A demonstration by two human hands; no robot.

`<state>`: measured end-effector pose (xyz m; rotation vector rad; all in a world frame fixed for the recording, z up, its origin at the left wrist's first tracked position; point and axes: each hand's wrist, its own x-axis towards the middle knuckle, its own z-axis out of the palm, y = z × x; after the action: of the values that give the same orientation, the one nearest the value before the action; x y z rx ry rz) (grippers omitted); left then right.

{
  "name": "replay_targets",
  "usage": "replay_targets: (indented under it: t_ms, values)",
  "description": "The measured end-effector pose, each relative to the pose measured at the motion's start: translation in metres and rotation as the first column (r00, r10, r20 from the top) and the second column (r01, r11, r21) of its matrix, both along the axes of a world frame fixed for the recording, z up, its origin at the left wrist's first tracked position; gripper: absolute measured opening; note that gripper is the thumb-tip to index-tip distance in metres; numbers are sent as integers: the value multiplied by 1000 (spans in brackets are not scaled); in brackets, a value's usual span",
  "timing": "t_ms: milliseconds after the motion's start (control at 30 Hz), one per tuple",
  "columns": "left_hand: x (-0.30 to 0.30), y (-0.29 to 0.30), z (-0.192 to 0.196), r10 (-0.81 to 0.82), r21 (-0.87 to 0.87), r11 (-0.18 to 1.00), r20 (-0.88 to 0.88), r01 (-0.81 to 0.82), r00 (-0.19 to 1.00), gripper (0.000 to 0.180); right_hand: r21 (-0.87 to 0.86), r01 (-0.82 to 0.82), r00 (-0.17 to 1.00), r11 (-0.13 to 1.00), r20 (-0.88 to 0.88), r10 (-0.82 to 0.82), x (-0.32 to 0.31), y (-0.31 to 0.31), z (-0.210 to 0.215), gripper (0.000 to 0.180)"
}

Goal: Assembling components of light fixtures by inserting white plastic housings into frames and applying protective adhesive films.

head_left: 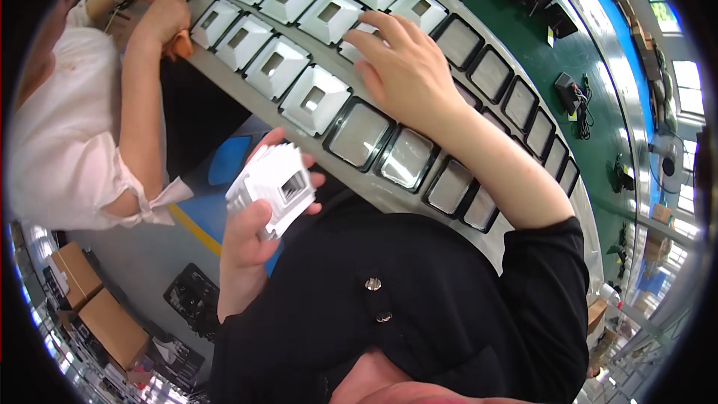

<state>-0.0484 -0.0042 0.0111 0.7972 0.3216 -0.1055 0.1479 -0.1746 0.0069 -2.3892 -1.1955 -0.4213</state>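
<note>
Left hand grasping a white stack, right hand over the framed rows

The grey tabletop runs slantwise, its near edge falling from upper left toward lower right. Black rounded-square frames stand along that edge in a close row, nearly side by side, with only a thin margin of table in front. A narrow grey lane separates this row from those behind it, and the farthest frames sit near the far edge, beyond which lies a green work surface. White square funnel-shaped pieces fill the frames toward the left.

The left hand is off the table, between the near edge and the person's black top. It is clasped around a stack of nested white funnel-shaped pieces, thumb on the near side, fingertips showing on the far side.

The right hand reaches across the lane, fingers parted and curved over one white piece; whether it grips that piece cannot be told.
</note>
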Motion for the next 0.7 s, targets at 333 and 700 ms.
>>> replay_targets:
  t_ms: [333, 700]
  values:
    - [18, -37, 22, -138, -174, 961, 371, 215, 918, 91, 402, -282, 870, 871, -275, 409, -113, -44, 69, 38]
    - [9, -50, 29, -204, -182, 954, 187, 238, 961, 90, 470, -85, 458, 879, -765, 454, -96, -84, 87, 9]
